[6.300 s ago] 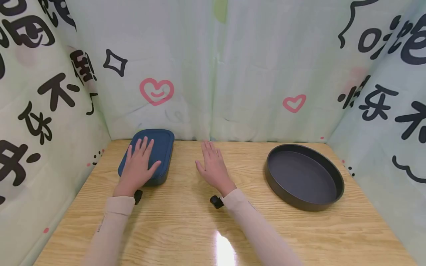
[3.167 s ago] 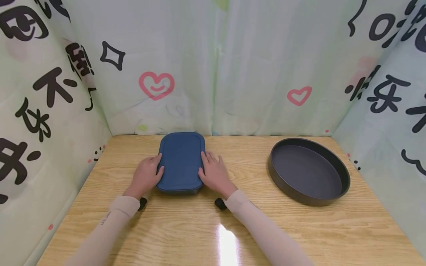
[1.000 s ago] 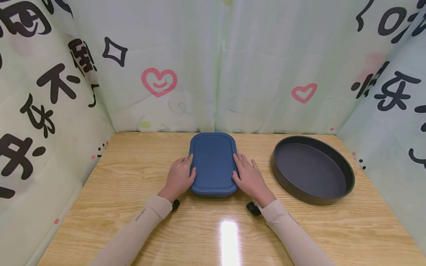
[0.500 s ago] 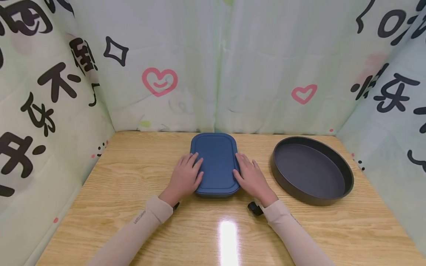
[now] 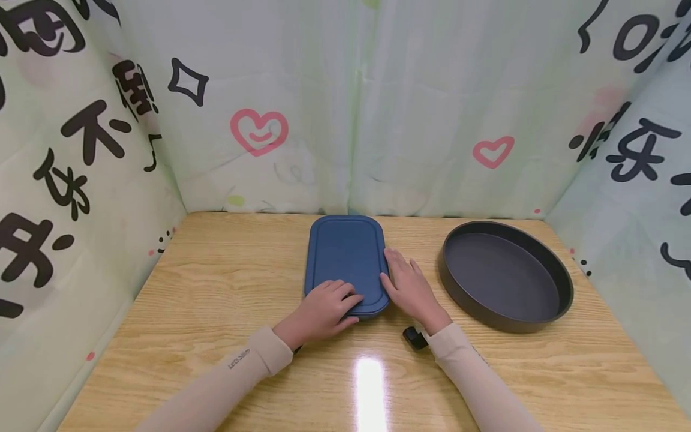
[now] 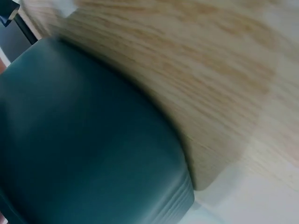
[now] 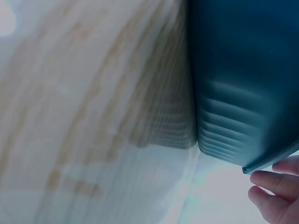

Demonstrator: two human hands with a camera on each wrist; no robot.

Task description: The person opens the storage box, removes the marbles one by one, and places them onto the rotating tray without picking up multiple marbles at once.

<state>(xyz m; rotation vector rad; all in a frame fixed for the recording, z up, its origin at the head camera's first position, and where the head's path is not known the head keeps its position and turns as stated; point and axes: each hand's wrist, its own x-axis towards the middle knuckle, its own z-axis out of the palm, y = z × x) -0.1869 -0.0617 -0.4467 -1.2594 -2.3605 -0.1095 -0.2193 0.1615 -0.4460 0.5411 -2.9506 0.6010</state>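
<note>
Half a second earlier our left hand [image 5: 324, 309] lay along the box's left side; now we had it at the near left corner. Its fingers were bent over the edge of the lid [image 5: 345, 237], the thumb against the near side, so we had a grip there. Our right hand [image 5: 412, 288] stayed by the box's right side, fingers nearly straight and touching, the thumb at the lid's rim.

The box [image 5: 348, 255] had kept its place and stood on the table [image 5: 232, 264]. We worked on pale wood grain, with a glare of light in front of the box. A round dark pan [image 5: 510, 279] stood to the box's right, and behind the box hung a pale cloth [image 5: 421, 90] printed with pink hearts.

We saw a rounded rectangle, lid on, plain blue above, its sides looking teal up close, with ridges [image 7: 233, 121] at one end.
</note>
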